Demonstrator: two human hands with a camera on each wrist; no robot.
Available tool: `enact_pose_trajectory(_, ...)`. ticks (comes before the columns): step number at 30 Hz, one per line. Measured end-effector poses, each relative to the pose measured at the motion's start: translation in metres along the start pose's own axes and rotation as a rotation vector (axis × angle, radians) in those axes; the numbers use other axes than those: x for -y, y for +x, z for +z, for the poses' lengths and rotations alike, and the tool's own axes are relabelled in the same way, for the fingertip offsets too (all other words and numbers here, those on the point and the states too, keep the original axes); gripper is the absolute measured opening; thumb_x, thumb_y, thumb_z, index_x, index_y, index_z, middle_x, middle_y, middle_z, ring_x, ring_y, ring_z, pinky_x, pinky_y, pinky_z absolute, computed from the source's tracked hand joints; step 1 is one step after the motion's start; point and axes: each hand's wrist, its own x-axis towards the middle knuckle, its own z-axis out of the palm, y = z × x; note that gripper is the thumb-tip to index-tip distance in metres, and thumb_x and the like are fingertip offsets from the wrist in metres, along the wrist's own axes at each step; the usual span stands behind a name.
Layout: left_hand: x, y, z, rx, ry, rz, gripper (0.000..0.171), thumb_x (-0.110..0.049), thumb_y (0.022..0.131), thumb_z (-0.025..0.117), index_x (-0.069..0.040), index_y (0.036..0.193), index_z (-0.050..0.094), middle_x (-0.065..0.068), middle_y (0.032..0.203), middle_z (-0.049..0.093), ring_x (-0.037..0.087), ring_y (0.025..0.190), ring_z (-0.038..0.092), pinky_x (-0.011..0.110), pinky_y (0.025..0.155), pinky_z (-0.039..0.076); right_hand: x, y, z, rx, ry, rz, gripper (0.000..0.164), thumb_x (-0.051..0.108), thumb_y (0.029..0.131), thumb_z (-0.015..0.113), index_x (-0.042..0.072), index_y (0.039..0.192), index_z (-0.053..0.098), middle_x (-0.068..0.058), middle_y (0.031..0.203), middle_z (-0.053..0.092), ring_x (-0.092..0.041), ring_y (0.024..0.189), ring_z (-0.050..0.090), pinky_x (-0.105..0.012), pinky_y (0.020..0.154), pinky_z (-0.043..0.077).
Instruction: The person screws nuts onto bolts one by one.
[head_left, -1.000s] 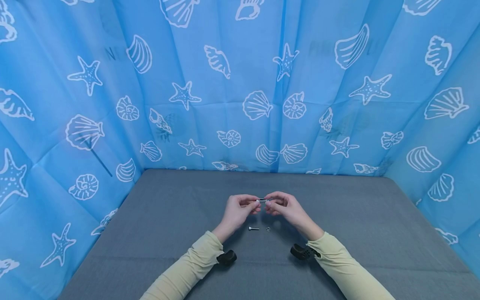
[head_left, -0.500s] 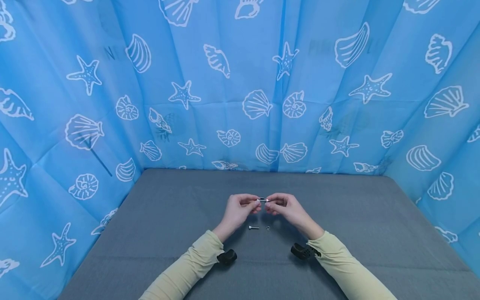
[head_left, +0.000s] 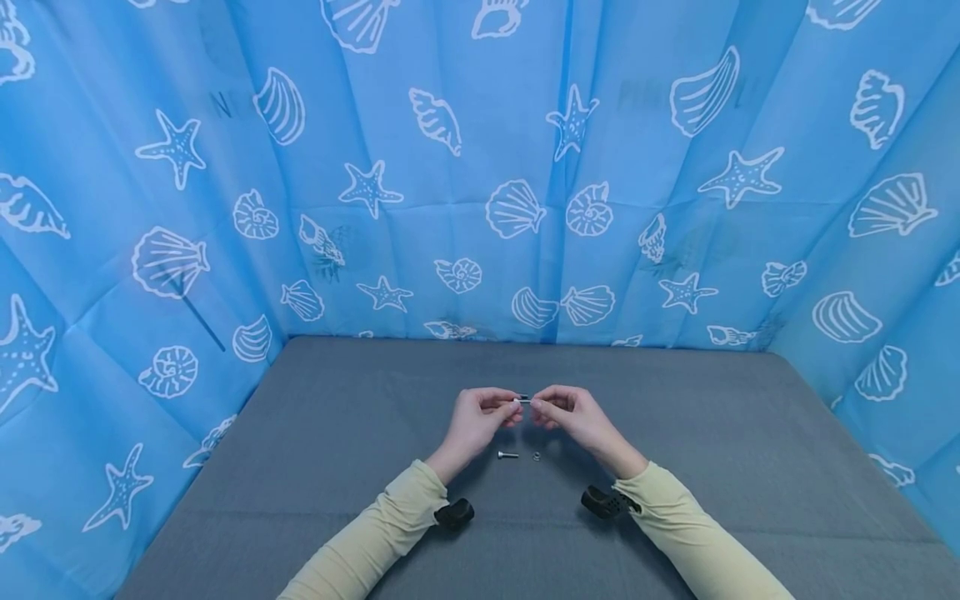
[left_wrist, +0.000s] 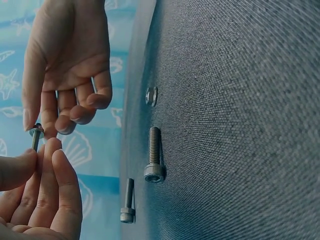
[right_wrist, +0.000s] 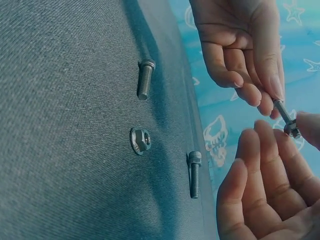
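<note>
Bolt [right_wrist: 282, 111], raised above the desk [head_left: 337, 433], spans the two hands: the left hand [head_left: 480, 414] pinches one end between thumb and fingers, and the right hand [head_left: 566, 410] pinches a flange nut [right_wrist: 292, 130] at the other. Beneath, a second bolt [left_wrist: 154, 155] and a loose nut [right_wrist: 139, 141] lie just apart, a third bolt [left_wrist: 129, 200] farther off; blue shell-patterned curtain [head_left: 465, 229] borders the desk.

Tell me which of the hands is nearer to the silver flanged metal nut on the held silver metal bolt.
Right. The right hand pinches the nut; the left hand holds the bolt farther along its shaft, apart from the nut.
</note>
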Motion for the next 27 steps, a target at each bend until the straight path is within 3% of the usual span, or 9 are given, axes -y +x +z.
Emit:
enact_pose_trajectory(5,-0.0069,-0.0033,0.0004,-0.007,-0.005,0.001,0.018,0.004,0.091,0.062,0.015,0.105,0.065,0.026,0.091,0.068,0.036,0.083,0.069,0.04,0.072,0.058,0.0006,-0.0012,-0.0001,-0.002,0.031,0.002,0.035,0.02,0.097,0.059,-0.01,0.114,0.057,-0.02,0.095,0.068,-0.024,0.085,0.067,-0.053,0.08,0.053)
enact_pose_trajectory(10,-0.0061,-0.0027,0.0004,-0.011,-0.021,-0.005,0.018,0.004,0.09,0.062,0.015,0.105,0.065,0.027,0.091,0.068,0.036,0.084,0.069,0.039,0.073,0.058,0.0005,-0.0009,0.0002,-0.01,0.046,-0.015,0.031,0.014,0.095,0.062,-0.009,0.115,0.057,-0.022,0.098,0.067,-0.024,0.086,0.067,-0.052,0.079,0.053)
enact_pose_trajectory(14,-0.0048,-0.002,0.0006,-0.01,-0.007,0.007,0.019,0.004,0.09,0.062,0.015,0.105,0.065,0.026,0.091,0.068,0.035,0.083,0.069,0.038,0.072,0.058,0.0012,-0.0013,0.0016,-0.021,0.029,0.001,0.034,0.018,0.096,0.061,-0.013,0.112,0.058,-0.02,0.094,0.068,-0.026,0.086,0.067,-0.052,0.079,0.054)
enact_pose_trajectory(21,-0.0038,-0.0016,0.0005,-0.009,-0.007,-0.003,0.018,0.004,0.09,0.063,0.014,0.104,0.065,0.025,0.091,0.068,0.034,0.083,0.069,0.037,0.072,0.058,0.001,-0.0027,0.0016,-0.022,0.059,-0.025,0.031,0.012,0.095,0.062,-0.008,0.118,0.056,-0.023,0.097,0.067,-0.03,0.088,0.067,-0.053,0.079,0.053)
enact_pose_trajectory(27,-0.0044,-0.0019,0.0006,-0.001,-0.018,-0.013,0.017,0.003,0.091,0.062,0.012,0.104,0.066,0.028,0.094,0.067,0.044,0.088,0.066,0.048,0.077,0.056,0.0027,-0.0024,0.0023,-0.013,0.04,-0.025,0.028,0.013,0.095,0.061,-0.008,0.114,0.06,-0.021,0.098,0.067,-0.034,0.091,0.066,-0.051,0.08,0.054)
